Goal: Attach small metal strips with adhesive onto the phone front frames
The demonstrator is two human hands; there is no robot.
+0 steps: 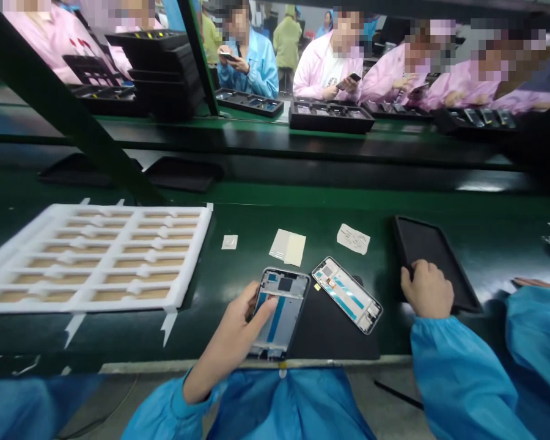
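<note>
My left hand (252, 324) grips a phone frame (282, 311) with blue strips, held tilted above the front edge of the bench, its thumb on the inner face. A second phone frame (347, 295) lies at a slant on a black mat (330, 336), with a small yellow tab at its left side. My right hand (427, 290) is closed at the left rim of a black tray (440, 260); its fingertips are partly hidden. Beyond the phone frames lie a sheet with a pale yellow part (288, 247), a small white square (230, 242) and a marked white sheet (353, 238).
To the left is a white slotted tray (131, 253) on the green bench (238, 211). A slanted green post (77, 122) crosses the left side. Black trays (183, 173) lie behind. Across the line, several people in pink and blue coats handle phones by black trays (332, 116).
</note>
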